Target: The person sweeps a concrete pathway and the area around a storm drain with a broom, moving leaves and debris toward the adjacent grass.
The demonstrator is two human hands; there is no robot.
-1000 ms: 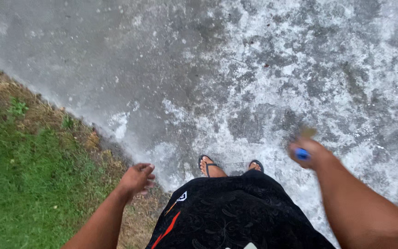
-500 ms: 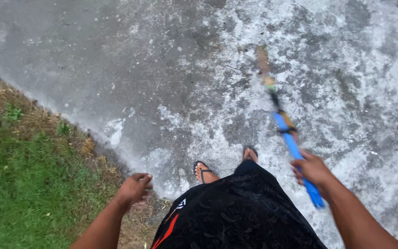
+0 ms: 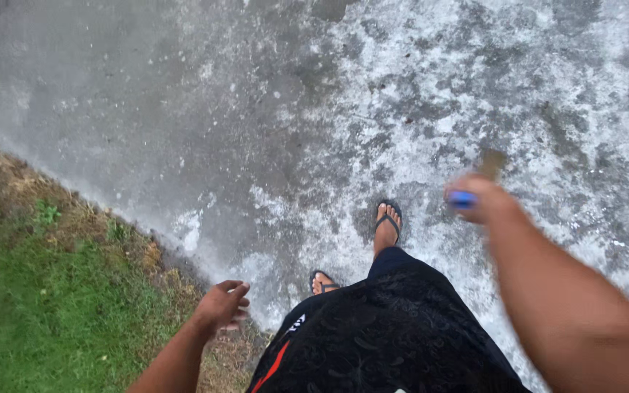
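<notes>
My right hand (image 3: pixel 480 198) is closed around a blue-handled stick (image 3: pixel 463 199), seen end-on and blurred, with a brownish tip (image 3: pixel 491 163) poking out beyond the fingers. It is held out over the wet, foamy concrete (image 3: pixel 402 109). My left hand (image 3: pixel 221 306) hangs loose and holds nothing, fingers slightly curled, over the edge where concrete meets grass. My feet in dark flip-flops, the right (image 3: pixel 388 222) ahead and the left (image 3: pixel 322 284) behind, stand on the concrete below my black shorts (image 3: pixel 380 335).
A grass strip (image 3: pixel 45 306) with a brown dirt border (image 3: pixel 74 211) runs along the left side of the concrete slab. White suds cover the right and middle of the slab; the far left part (image 3: pixel 74 87) is plain grey.
The blue stick, stretched out along the ground half a second ago, now points away from me and shows only its end. My right foot has stepped forward. The left hand stays low.
</notes>
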